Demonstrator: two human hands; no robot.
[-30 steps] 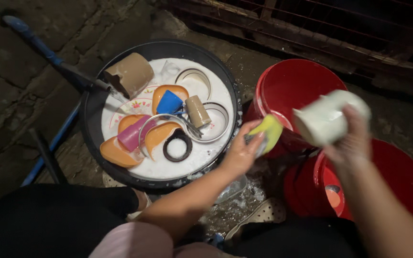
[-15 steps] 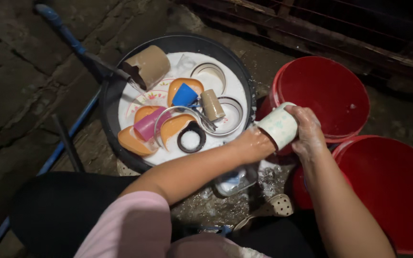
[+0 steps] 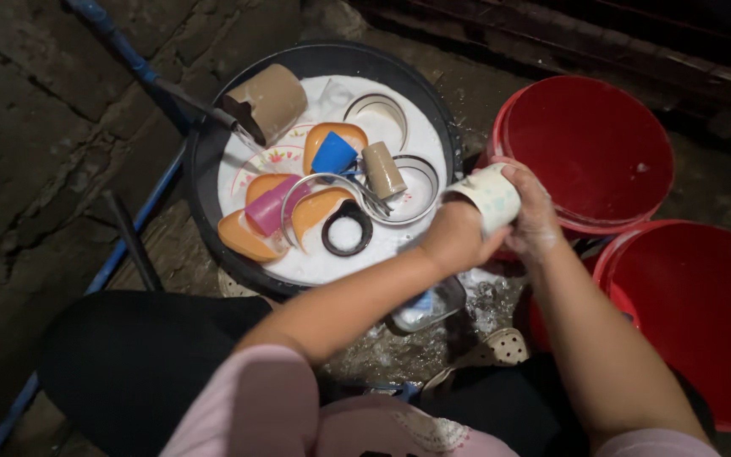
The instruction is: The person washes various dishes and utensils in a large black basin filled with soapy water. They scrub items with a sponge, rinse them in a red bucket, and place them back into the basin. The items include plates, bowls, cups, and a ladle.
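Dark concrete floor, black basin (image 3: 213,152) of soapy dishes; right hand (image 3: 535,216) fingers wrapped around pale mug (image 3: 488,196), left hand (image 3: 454,237) at its mouth, fingers hidden.

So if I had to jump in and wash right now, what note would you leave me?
Right hand grips the pale cup from outside, tipped on its side. Left hand is at the cup's mouth, apparently scrubbing inside; what it holds is hidden. The black basin of soapy water holds orange bowls, a blue cup, a pink cup and a tan mug, all unwashed. Two red buckets stand to the right.
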